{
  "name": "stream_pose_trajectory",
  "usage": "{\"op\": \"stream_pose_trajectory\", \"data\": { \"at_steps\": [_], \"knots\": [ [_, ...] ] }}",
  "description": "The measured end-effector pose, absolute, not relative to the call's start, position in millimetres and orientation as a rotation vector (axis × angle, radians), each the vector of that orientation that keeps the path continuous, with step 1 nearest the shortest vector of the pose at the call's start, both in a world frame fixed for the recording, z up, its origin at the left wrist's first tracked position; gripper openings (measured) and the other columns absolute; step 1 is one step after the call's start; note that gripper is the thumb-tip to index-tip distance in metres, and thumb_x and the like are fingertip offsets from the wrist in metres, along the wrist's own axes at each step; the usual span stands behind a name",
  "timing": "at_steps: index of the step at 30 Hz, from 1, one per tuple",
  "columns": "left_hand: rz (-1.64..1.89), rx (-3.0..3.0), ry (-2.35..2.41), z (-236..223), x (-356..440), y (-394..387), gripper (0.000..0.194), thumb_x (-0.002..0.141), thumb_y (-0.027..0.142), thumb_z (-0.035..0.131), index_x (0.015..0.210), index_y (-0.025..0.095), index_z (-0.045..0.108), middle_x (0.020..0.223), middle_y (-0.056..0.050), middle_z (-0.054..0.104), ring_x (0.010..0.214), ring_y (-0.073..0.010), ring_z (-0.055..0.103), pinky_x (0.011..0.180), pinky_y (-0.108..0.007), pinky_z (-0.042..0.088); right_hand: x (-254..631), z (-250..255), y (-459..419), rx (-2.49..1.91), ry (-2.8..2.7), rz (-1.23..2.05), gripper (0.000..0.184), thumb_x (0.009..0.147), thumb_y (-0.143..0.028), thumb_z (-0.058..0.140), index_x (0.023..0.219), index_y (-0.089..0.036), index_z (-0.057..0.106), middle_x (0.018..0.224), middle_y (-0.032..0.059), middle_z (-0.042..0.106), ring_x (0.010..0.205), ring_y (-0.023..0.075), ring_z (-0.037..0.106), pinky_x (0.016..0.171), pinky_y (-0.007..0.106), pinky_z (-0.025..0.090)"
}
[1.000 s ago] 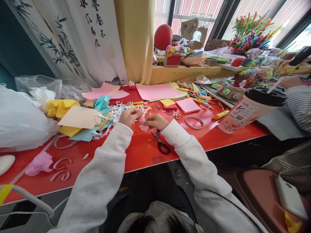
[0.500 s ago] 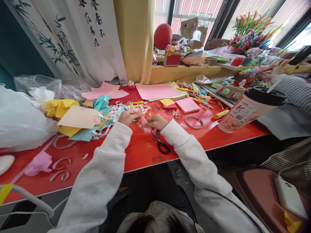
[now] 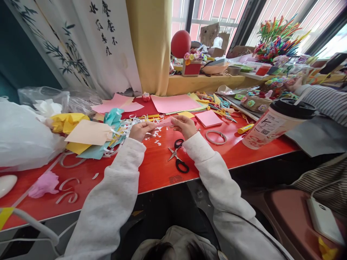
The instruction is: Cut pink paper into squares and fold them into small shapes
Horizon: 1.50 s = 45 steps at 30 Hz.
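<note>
Between my two hands a pink paper piece (image 3: 163, 123) is stretched out just above the red table (image 3: 154, 173). My left hand (image 3: 141, 130) pinches its left end, and my right hand (image 3: 184, 126) grips the right end with fingertips. Black-handled scissors (image 3: 176, 156) lie on the table below my right hand, blades slightly apart. White paper scraps (image 3: 154, 139) are scattered under and beside my left hand. A pink paper pad (image 3: 208, 118) rests to the right of my right hand, with a metal ring (image 3: 216, 137) nearer me.
A lidded drink cup (image 3: 267, 124) stands at the right. Crumpled coloured papers, a peach sheet (image 3: 89, 132) and a white plastic bag (image 3: 24, 133) fill the left side. Pink sheets (image 3: 175, 103) lie at the back. A co-worker's striped sleeve (image 3: 324, 101) reaches in at far right.
The pink paper was folded and held low; it is now raised and spread between my hands. My right hand moved up and right, uncovering the scissors' upper handle and some scraps.
</note>
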<state>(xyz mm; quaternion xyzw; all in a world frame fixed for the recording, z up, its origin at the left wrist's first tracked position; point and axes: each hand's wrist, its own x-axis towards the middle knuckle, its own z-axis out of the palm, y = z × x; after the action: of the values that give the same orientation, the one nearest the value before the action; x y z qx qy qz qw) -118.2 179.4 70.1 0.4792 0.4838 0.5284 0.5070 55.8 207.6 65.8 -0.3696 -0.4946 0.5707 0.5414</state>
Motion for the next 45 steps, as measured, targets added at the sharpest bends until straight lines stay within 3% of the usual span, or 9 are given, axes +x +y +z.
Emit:
{"op": "stream_pose_trajectory", "data": {
  "at_steps": [4,9,17,22,29,35,39,42,45],
  "knots": [
    [1.198,1.205,1.128,66.1,-108.4,176.6,0.031,0.052,0.032,0.073,0.071,0.012,0.06,0.056,0.0,0.059,0.048,-0.0085,0.053,0.05,-0.025,0.048,53.5,62.4,210.5,-0.728,-1.207,1.317,0.033,0.055,-0.037,0.07,0.077,-0.017,0.056,0.07,-0.0014,0.059,0.062,0.0072,0.055,0.059,0.019,0.046],
    [1.074,1.303,1.126,63.6,-100.8,174.5,0.032,0.049,0.036,0.074,0.065,0.013,0.059,0.057,-0.003,0.062,0.054,-0.013,0.058,0.054,-0.028,0.048,52.2,55.3,212.1,-0.827,-1.474,1.243,0.027,0.06,-0.04,0.064,0.067,-0.015,0.058,0.06,-0.0024,0.054,0.054,0.0064,0.047,0.047,0.019,0.036],
    [1.318,1.592,1.312,71.1,-106.4,175.7,0.037,0.061,0.045,0.063,0.084,0.015,0.063,0.086,-0.005,0.061,0.072,-0.014,0.055,0.048,-0.02,0.043,50.5,63.8,202.1,-0.805,-1.717,1.35,0.02,0.059,-0.031,0.065,0.064,-0.014,0.056,0.053,-0.0056,0.047,0.049,0.0053,0.041,0.048,0.02,0.033],
    [1.398,1.466,1.202,70.6,-104.4,176.1,0.033,0.055,0.039,0.068,0.074,0.013,0.059,0.062,0.0,0.055,0.054,-0.0097,0.05,0.045,-0.022,0.042,46.8,66.6,195.6,-0.857,-1.7,1.408,0.023,0.06,-0.034,0.066,0.069,-0.014,0.059,0.061,-0.0038,0.055,0.057,0.0068,0.048,0.058,0.021,0.042],
    [1.316,1.42,1.187,69.5,-104.3,176.5,0.034,0.053,0.037,0.07,0.073,0.013,0.056,0.062,0.0,0.057,0.052,-0.0115,0.053,0.04,-0.024,0.046,41.5,63.7,191.3,-0.849,-1.569,1.572,0.023,0.06,-0.033,0.067,0.07,-0.015,0.058,0.061,-0.0025,0.061,0.056,0.0102,0.058,0.06,0.026,0.049],
    [1.275,1.485,1.232,68.1,-103.8,175.3,0.032,0.053,0.039,0.07,0.063,0.013,0.055,0.054,0.001,0.056,0.048,-0.0098,0.051,0.04,-0.022,0.044,44.0,63.9,184.4,-0.943,-1.742,1.446,0.024,0.062,-0.037,0.066,0.061,-0.015,0.057,0.057,-0.0005,0.061,0.057,0.0132,0.059,0.057,0.026,0.049],
    [1.008,1.61,1.082,76.9,-98.7,169.4,0.032,0.057,0.04,0.068,0.074,0.015,0.057,0.069,-0.002,0.06,0.06,-0.0124,0.055,0.051,-0.024,0.046,85.3,72.2,157.0,-1.007,-1.8,1.232,0.031,0.063,-0.041,0.065,0.051,-0.016,0.052,0.053,0.0005,0.059,0.059,0.0152,0.059,0.055,0.026,0.047],
    [0.905,1.886,1.024,87.5,-76.2,170.6,0.031,0.072,0.039,0.055,0.096,0.02,0.057,0.094,-0.005,0.06,0.084,-0.0157,0.055,0.07,-0.028,0.046,145.4,78.6,127.9,-0.994,-1.616,1.136,0.027,0.069,-0.04,0.06,0.057,-0.016,0.056,0.057,0.0023,0.06,0.059,0.0147,0.06,0.059,0.029,0.049],
    [0.6,2.328,0.981,89.3,-26.5,180.7,0.021,0.077,0.028,0.051,0.094,0.021,0.059,0.095,-0.005,0.059,0.087,-0.015,0.054,0.079,-0.029,0.042,207.0,76.4,104.9,-1.037,-1.311,0.872,0.019,0.068,-0.035,0.064,0.065,-0.018,0.058,0.06,0.0017,0.06,0.062,0.0155,0.062,0.064,0.031,0.051]
  ]
}}
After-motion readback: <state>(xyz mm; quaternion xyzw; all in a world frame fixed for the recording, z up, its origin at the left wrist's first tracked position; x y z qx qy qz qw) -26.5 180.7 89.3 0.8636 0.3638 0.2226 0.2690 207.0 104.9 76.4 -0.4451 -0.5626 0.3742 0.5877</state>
